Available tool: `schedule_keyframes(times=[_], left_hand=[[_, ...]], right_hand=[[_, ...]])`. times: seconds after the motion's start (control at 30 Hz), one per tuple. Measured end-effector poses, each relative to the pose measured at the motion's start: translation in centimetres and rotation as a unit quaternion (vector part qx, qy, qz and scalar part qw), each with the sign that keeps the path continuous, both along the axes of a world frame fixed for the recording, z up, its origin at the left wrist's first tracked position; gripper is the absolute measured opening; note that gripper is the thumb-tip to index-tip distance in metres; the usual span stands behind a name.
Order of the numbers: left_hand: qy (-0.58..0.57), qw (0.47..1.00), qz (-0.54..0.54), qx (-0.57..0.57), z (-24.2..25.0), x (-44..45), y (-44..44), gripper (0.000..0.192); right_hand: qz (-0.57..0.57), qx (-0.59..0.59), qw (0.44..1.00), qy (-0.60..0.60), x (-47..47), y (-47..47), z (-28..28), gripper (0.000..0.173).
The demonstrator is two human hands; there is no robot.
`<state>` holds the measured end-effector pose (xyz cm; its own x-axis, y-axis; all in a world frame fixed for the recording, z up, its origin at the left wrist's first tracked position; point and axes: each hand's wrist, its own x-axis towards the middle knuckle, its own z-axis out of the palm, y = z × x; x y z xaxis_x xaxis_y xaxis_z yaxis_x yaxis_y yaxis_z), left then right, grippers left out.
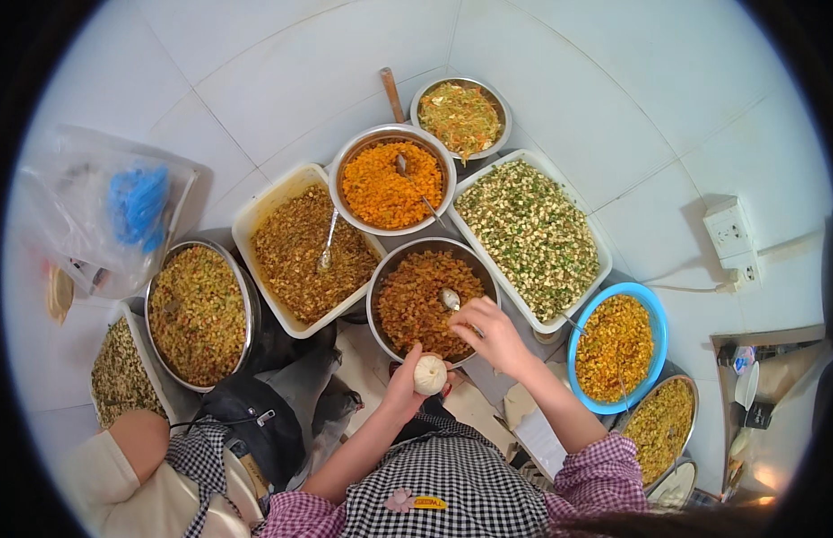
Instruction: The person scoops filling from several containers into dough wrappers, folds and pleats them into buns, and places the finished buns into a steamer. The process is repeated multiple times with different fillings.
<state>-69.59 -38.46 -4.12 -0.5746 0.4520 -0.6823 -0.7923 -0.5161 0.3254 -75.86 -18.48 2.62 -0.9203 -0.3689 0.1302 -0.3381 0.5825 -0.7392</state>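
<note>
A pleated white dough bun (430,375) rests in my left hand (411,383), low in front of a steel bowl (374,323). That bowl is filled with reddish-brown chopped filling (416,289). Above its right side, my right hand (487,333) has its fingers bent around the handle of a metal spoon (450,299), whose bowl lies on the filling. Behind stands a steel bowl of orange filling (389,181) with another spoon in it. White tubs of brown filling (302,269) and of white-and-green filling (531,235) flank the bowls.
A blue basin (662,336) and steel bowls stand at the right. At the left are a steel bowl of mixed filling (198,309), a tub, a clear plastic bag (73,208) and a co-worker's bent arm (141,437). A power socket (729,232) is on the white tiled wall.
</note>
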Motion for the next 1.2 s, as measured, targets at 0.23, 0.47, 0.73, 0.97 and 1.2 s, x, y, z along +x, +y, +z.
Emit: schedule_keyframes(times=[0.23, 0.47, 0.73, 0.97, 1.2], left_hand=[[-0.031, 0.996, 0.088, 0.007, -1.2, -0.6, -2.4, 0.048], [-0.037, 0.992, 0.116, -0.016, -1.0, -1.4, -3.8, 0.045], [-0.057, 0.991, 0.119, -0.033, -0.9, -2.0, -4.4, 0.043], [-0.055, 0.991, 0.12, -0.014, -1.3, -2.5, -4.4, 0.041], [-0.061, 0.991, 0.119, -0.017, -1.6, -2.6, -4.4, 0.041]], right_hand=[[-0.013, 0.084, 0.995, 0.054, -4.7, -3.7, -5.6, 0.01], [0.002, 0.189, 0.981, 0.036, -7.3, -5.9, -8.9, 0.014], [-0.003, 0.237, 0.971, 0.012, -7.7, -6.8, -10.0, 0.018], [-0.011, 0.229, 0.973, 0.003, -7.7, -7.0, -10.5, 0.015], [-0.016, 0.209, 0.978, 0.006, -7.6, -6.9, -10.6, 0.013]])
